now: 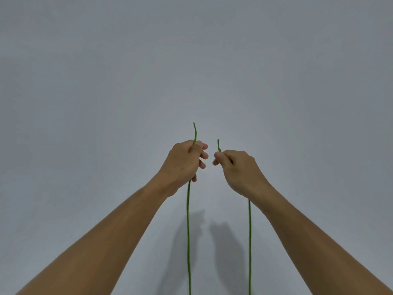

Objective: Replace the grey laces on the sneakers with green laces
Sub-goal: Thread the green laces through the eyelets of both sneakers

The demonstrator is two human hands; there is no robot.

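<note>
Both arms reach up and forward in front of a plain wall. My left hand point(185, 161) grips one end of a green lace point(188, 231), whose tip sticks up above the fist. My right hand point(238, 169) pinches the other end of the green lace, a short tip showing above the thumb. Below each hand a strand hangs straight down and runs out of the bottom of the frame. The two hands are close together but apart. No sneakers and no grey laces are in view.
A plain pale grey wall point(191, 60) fills the whole view. Shadows of the hands and arms point(212, 241) fall on it between the two hanging strands.
</note>
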